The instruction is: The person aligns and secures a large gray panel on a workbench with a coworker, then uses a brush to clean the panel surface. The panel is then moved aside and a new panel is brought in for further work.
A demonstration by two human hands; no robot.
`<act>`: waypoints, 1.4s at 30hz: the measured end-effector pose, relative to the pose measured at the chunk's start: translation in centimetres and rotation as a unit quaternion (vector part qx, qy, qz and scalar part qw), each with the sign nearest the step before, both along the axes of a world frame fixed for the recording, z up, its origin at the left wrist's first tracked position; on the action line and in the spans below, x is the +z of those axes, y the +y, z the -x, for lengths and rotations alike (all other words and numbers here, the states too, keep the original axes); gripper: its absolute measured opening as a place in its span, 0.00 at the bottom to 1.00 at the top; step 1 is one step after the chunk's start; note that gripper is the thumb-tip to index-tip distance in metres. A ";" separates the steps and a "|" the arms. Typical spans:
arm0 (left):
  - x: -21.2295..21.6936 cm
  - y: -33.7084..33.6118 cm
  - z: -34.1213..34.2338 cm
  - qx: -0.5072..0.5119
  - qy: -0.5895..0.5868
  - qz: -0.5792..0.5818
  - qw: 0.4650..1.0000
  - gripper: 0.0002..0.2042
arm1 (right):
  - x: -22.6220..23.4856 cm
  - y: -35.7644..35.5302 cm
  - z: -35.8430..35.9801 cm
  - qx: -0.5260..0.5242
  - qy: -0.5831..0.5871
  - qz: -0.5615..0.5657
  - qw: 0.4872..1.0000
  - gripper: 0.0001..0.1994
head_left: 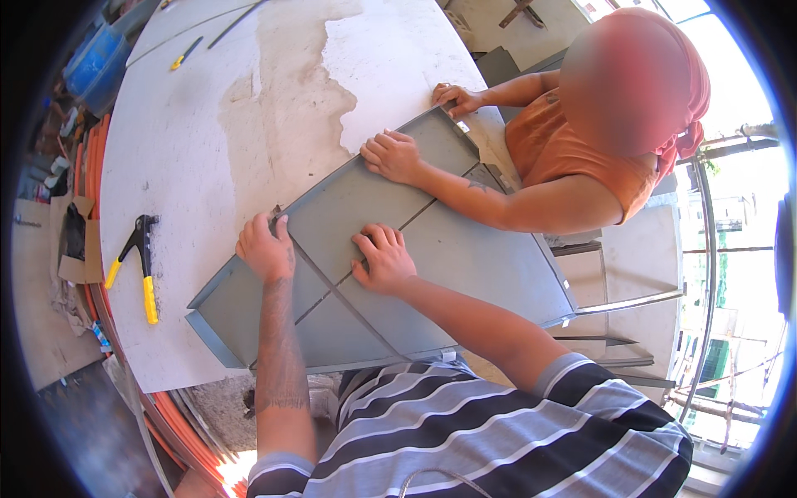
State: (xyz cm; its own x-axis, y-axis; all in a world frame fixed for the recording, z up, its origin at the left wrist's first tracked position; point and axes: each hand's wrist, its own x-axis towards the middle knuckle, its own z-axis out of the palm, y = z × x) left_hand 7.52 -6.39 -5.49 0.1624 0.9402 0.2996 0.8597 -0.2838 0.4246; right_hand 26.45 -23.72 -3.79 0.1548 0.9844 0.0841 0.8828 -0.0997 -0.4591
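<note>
A grey sheet-metal panel (pixel 432 266) with folded-up edges lies at a slant across the white table (pixel 191 149). Dark lines cross on its face. My left hand (pixel 267 247) is closed over the panel's raised far-left edge. Flat on the panel near the crossing lines rests my right hand (pixel 383 260), its fingers apart and slightly bent, with nothing in it. Across from me, a co-worker in an orange top has one hand (pixel 394 155) on the panel's far edge. The co-worker's other hand (pixel 457 100) is at its far corner.
To the left on the table lies a black hand tool (pixel 137 257) with two yellow-gripped handles. A yellow and black cutter knife (pixel 184 56) and a thin dark rod (pixel 237 23) lie farther off. A blue barrel (pixel 100 66) and orange tubing (pixel 93 166) stand beyond the left edge.
</note>
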 end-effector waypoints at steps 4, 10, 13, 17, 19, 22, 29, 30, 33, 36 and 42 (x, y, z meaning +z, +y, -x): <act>1.4 0.3 4.5 -0.078 0.009 0.050 0.996 0.18 | 0.4 0.1 0.0 0.008 0.016 -0.007 1.000 0.24; 3.8 -0.3 12.0 -0.008 0.107 0.123 0.987 0.23 | 0.3 -0.4 -0.5 -0.006 0.020 -0.011 1.000 0.23; 1.8 -1.0 12.9 0.004 0.092 0.065 0.994 0.21 | -0.2 -0.1 -0.3 0.002 0.009 -0.013 1.000 0.24; 1.6 -0.8 12.2 0.018 0.068 0.099 0.993 0.19 | -0.5 -0.6 -0.6 0.001 0.020 -0.043 0.999 0.22; 1.4 -0.9 12.1 0.025 0.066 0.104 0.992 0.19 | -0.5 -0.8 -0.6 0.007 0.029 -0.049 0.998 0.22; 1.4 -1.1 11.8 0.031 0.079 0.109 0.990 0.20 | -0.5 -1.0 -0.7 0.009 0.037 -0.072 0.997 0.21; 1.7 -0.4 11.8 0.006 0.100 0.093 0.991 0.26 | 0.2 -2.9 -1.6 0.016 0.104 -0.058 0.993 0.21; 1.9 -0.8 12.3 -0.005 0.089 0.084 0.992 0.26 | 1.2 -4.7 -1.8 0.027 0.116 -0.062 0.991 0.21; 3.1 -4.2 9.5 -0.029 0.063 -0.011 0.998 0.26 | 4.2 -12.6 -4.6 0.023 0.142 -0.072 0.987 0.19; 4.4 -11.7 3.7 -0.072 -0.006 0.042 0.996 0.23 | 7.2 -22.5 -8.9 -0.052 0.130 -0.045 0.989 0.18; 8.9 -29.3 -14.0 -0.443 -0.011 0.170 0.880 0.21 | 8.5 -40.4 -22.2 -0.367 0.010 0.040 0.929 0.23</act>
State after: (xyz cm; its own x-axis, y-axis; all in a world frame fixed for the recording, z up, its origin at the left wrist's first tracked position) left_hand 21.52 -35.70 3.42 0.8746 0.4833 0.0378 0.3551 -0.6917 0.6289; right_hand 48.66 -64.10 4.69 0.7873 0.6166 0.0043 0.5552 -0.7058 -0.4401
